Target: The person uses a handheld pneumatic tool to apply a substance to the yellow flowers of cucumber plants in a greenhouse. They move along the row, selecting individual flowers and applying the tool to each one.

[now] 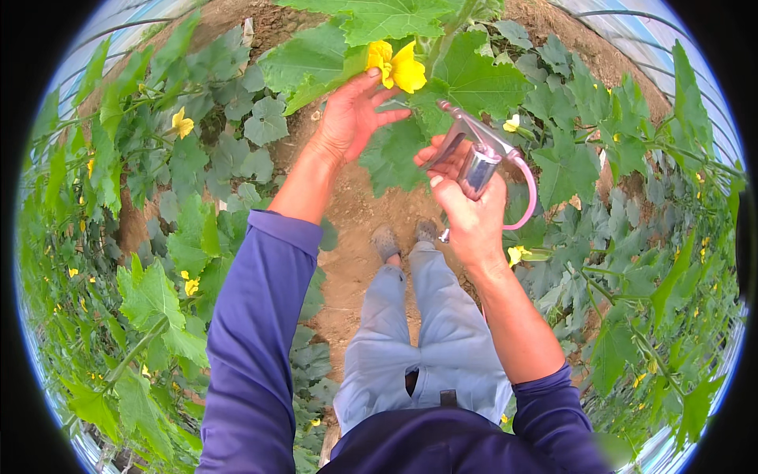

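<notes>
My left hand [359, 114] is raised beside a yellow squash-type flower [398, 66], fingers apart. One fingertip meets the edge of a petal; a firm hold on the flower does not show. In my right hand [471, 204] is a small hand-held spray gun [481, 169] with a shiny metal cylinder, a trigger lever and a narrow nozzle pointing up and left. A pink tube [530, 195] curves from its back down behind my wrist. Broad green leaves [482, 83] surround the flower, and the nozzle tip lies in front of one, just below the flower.
Leafy vines with yellow flowers [182, 123] line both sides of a bare soil path [349, 278]. Another flower [516, 255] is close to my right wrist. My shoes [386, 242] stand on the path. Curved hoops and plastic sheeting [642, 35] of a tunnel greenhouse enclose the rows.
</notes>
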Demonstrator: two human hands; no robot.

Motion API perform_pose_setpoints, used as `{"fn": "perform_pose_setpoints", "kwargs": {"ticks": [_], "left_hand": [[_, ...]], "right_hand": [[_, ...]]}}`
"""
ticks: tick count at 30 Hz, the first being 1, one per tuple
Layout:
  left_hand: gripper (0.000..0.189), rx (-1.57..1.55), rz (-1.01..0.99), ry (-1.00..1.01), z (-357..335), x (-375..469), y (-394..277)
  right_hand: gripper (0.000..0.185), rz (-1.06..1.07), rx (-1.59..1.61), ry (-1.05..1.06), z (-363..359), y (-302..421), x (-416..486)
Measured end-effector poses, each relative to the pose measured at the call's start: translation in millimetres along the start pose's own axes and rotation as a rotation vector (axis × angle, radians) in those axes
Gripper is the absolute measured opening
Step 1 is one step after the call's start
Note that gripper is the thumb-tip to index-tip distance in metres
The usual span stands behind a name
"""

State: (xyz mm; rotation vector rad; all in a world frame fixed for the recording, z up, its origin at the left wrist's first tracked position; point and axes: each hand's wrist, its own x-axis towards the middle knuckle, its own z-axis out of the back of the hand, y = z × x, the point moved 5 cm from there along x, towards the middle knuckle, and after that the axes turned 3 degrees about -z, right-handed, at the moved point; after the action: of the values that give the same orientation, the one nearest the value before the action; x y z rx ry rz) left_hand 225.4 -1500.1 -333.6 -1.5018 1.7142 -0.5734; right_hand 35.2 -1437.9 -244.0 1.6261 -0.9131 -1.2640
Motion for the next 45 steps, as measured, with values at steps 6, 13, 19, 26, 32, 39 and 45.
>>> {"fn": "perform_pose_setpoints", "kwargs": {"ticks": [6, 13, 19, 26, 32, 39, 45], "left_hand": [[0.076, -0.176, 0.026, -0.034, -1.3, -5.0, 4.1], [0.075, -0.171, -0.048, -0.046, -3.1, -9.6, 17.0], [0.072, -0.315, -0.039, 0.022, -1.1, -14.0, 21.2], [0.069, -0.351, -0.027, 0.102, 8.3, -17.0, 19.3], [0.07, -0.183, -0.007, 0.07, 12.4, -17.8, 30.7], [0.056, -0.132, -0.038, -0.023, 13.3, -13.6, 38.1], [0.037, -0.208, -0.006, -0.157, 16.4, -9.1, 33.0]], "right_hand": [[0.046, -0.121, 0.237, -0.077, -27.3, -68.9, 20.7], [0.031, 0.037, 0.303, -0.087, -38.4, -65.9, 43.3], [0.034, -0.042, 0.176, -0.177, -23.0, -70.8, 43.2], [0.053, -0.027, 0.3, -0.08, -1.3, -72.0, 10.6], [0.053, -0.046, 0.305, -0.017, 19.2, -77.6, -25.2], [0.052, -0.038, 0.225, -0.002, 36.4, -79.3, -35.9], [0.051, 0.001, 0.207, 0.032, 34.7, -71.3, -33.3]]}}
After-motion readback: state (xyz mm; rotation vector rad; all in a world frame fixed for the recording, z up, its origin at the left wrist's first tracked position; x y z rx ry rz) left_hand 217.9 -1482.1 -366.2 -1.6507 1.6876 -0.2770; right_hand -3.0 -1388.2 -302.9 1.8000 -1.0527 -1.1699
